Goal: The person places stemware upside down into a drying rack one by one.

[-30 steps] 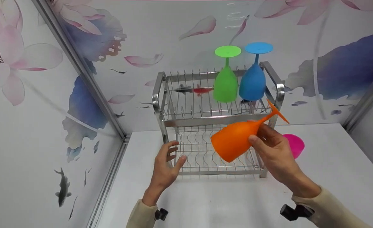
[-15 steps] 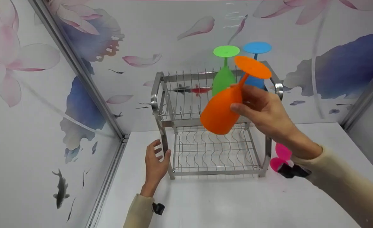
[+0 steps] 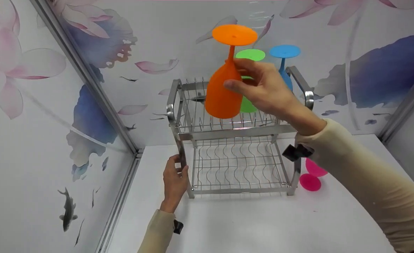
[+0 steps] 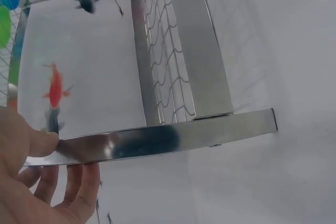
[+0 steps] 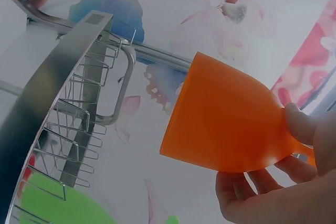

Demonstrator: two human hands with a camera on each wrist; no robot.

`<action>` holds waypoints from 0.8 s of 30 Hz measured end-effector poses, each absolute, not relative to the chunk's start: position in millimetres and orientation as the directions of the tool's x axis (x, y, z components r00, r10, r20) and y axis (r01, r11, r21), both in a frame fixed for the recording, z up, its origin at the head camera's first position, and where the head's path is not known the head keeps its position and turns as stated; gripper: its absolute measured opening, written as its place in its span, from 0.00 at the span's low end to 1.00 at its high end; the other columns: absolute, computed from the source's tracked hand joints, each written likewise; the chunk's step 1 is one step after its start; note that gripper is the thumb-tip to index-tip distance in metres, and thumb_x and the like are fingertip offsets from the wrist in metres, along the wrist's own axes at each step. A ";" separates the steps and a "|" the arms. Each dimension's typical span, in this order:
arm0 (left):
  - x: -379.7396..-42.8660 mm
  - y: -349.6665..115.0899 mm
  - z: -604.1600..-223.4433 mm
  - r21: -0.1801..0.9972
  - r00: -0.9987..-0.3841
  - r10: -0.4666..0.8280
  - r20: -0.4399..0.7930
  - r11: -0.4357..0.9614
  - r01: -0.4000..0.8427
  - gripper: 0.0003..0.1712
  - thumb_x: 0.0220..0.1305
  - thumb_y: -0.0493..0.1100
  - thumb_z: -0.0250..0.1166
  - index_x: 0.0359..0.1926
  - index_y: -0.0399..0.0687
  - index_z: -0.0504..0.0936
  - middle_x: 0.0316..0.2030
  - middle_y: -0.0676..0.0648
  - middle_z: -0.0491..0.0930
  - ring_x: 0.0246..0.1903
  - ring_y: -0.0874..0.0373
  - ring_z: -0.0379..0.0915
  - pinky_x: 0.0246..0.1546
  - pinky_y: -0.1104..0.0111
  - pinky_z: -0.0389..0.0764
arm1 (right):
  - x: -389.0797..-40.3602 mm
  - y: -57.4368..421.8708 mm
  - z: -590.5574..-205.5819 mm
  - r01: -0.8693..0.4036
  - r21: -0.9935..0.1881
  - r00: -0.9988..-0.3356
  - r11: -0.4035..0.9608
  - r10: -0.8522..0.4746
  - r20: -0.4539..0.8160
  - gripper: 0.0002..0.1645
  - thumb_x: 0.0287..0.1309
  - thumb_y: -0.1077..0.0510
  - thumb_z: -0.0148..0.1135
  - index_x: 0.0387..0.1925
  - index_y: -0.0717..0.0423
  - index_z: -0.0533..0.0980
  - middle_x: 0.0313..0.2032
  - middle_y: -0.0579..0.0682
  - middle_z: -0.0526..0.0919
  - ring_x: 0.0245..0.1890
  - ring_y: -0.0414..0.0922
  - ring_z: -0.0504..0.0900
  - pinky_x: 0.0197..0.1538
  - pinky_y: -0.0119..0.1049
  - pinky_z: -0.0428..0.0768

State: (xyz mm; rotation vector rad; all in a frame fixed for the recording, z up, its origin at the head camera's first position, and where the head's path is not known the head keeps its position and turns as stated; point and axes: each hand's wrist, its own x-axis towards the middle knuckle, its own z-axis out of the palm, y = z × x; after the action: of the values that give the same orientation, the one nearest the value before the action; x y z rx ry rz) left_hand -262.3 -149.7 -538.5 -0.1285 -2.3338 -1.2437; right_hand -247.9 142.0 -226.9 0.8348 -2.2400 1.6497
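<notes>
My right hand [image 3: 263,88] holds an orange goblet [image 3: 222,93] upside down, its round foot uppermost, fingers and thumb about the upper bowl. In the right wrist view the goblet [image 5: 226,116] is apart from the rack's wire dividers. Behind it, a green goblet [image 3: 250,53] and a blue goblet [image 3: 285,52] stand inverted on the top tier, partly hidden by my hand and the orange one. My left hand [image 3: 174,181] grips the left post of the metal dish rack [image 3: 235,133]. The left wrist view shows its thumb [image 4: 44,142] on one side of the post and fingers on the other.
A pink goblet [image 3: 310,182] lies on the white table right of the rack, partly behind my sleeve. The rack's lower tier [image 3: 238,165] has wavy wires. Printed wall panels [image 3: 150,38] close in the back and sides.
The orange goblet rose, moved left and turned from tilted to upright-inverted in my right hand. My left hand went from loose beside the rack to gripping its left post.
</notes>
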 end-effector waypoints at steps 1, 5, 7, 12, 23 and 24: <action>-262.6 -150.4 -537.2 0.752 -0.876 -0.145 0.461 0.588 0.298 0.27 0.69 0.28 0.70 0.66 0.38 0.75 0.54 0.39 0.82 0.43 0.47 0.89 0.42 0.63 0.92 | -252.5 137.6 -225.3 -0.567 -0.796 -0.813 0.212 -0.302 0.499 0.31 0.74 0.60 0.67 0.74 0.59 0.73 0.64 0.57 0.82 0.66 0.52 0.81 0.72 0.44 0.80; -263.3 -150.7 -533.6 0.735 -0.876 -0.143 0.461 0.615 0.287 0.27 0.68 0.28 0.70 0.65 0.37 0.76 0.53 0.39 0.82 0.44 0.47 0.89 0.43 0.64 0.92 | -272.5 122.2 -225.1 -0.550 -0.793 -0.829 0.262 -0.284 0.481 0.32 0.74 0.57 0.68 0.74 0.58 0.73 0.66 0.57 0.81 0.67 0.53 0.80 0.74 0.47 0.78; -263.7 -149.9 -533.0 0.727 -0.874 -0.140 0.465 0.624 0.287 0.27 0.68 0.28 0.70 0.65 0.36 0.76 0.53 0.38 0.82 0.45 0.46 0.89 0.44 0.64 0.92 | -282.4 116.5 -226.9 -0.539 -0.796 -0.838 0.275 -0.275 0.472 0.31 0.73 0.57 0.68 0.74 0.56 0.74 0.66 0.57 0.81 0.66 0.54 0.81 0.73 0.49 0.79; -264.8 -147.3 -533.2 0.721 -0.868 -0.140 0.476 0.627 0.294 0.27 0.67 0.28 0.70 0.65 0.35 0.76 0.53 0.38 0.82 0.48 0.46 0.89 0.45 0.65 0.92 | -304.1 109.7 -230.6 -0.502 -0.807 -0.863 0.311 -0.235 0.447 0.33 0.73 0.55 0.69 0.75 0.54 0.73 0.66 0.55 0.82 0.64 0.55 0.83 0.71 0.49 0.81; -263.6 -148.6 -532.3 0.738 -0.884 -0.162 0.439 0.626 0.252 0.26 0.67 0.28 0.71 0.64 0.37 0.77 0.52 0.38 0.82 0.47 0.45 0.89 0.45 0.64 0.92 | -341.5 102.9 -245.1 -0.424 -0.832 -0.905 0.358 -0.187 0.381 0.31 0.76 0.55 0.65 0.75 0.56 0.72 0.64 0.56 0.83 0.62 0.52 0.82 0.69 0.47 0.83; -263.6 -148.5 -532.4 0.738 -0.886 -0.160 0.436 0.627 0.250 0.25 0.67 0.29 0.71 0.64 0.37 0.77 0.52 0.38 0.82 0.47 0.45 0.89 0.45 0.63 0.92 | -343.4 102.9 -247.9 -0.422 -0.832 -0.906 0.361 -0.185 0.380 0.31 0.76 0.56 0.65 0.75 0.57 0.72 0.64 0.56 0.83 0.61 0.52 0.82 0.69 0.47 0.83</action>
State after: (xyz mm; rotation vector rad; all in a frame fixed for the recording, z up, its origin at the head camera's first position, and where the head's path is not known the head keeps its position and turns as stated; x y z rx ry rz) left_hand -263.6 -148.5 -532.4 -0.0703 -2.3839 -1.1809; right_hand -343.4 102.9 -247.9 0.5456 -2.4008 1.5686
